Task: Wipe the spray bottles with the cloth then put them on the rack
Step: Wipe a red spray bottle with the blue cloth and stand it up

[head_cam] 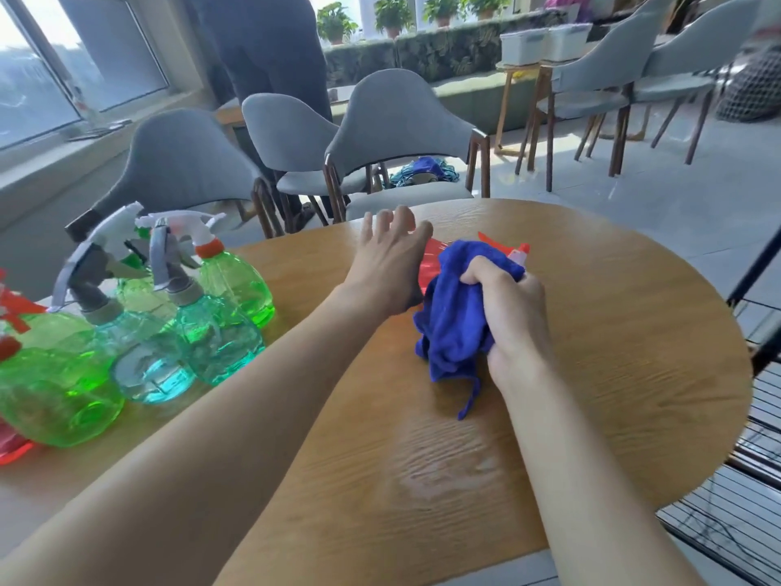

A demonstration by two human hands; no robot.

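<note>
A red spray bottle (433,258) is seen lying on its side on the wooden table (613,332), largely covered by a blue cloth (454,315); its red-and-white trigger head (513,249) projects beyond the cloth; contents cannot be told. To the left of the red bottle a cluster of upright bottles is noted: two green bottles (236,285) (50,382) and two teal bottles (215,336) (148,361), each translucent; fill levels cannot be told. The right hand (513,315) is closed in a fist on the cloth, pressing it onto the red bottle; the left hand (389,264) is spread open, fingers apart, resting against the bottle's base end. Beyond the red bottle bare tabletop is left up to the rounded far edge; to its right, the table edge is bordered by a dark wire rack (756,420); grey chairs (397,133) are set behind.
</note>
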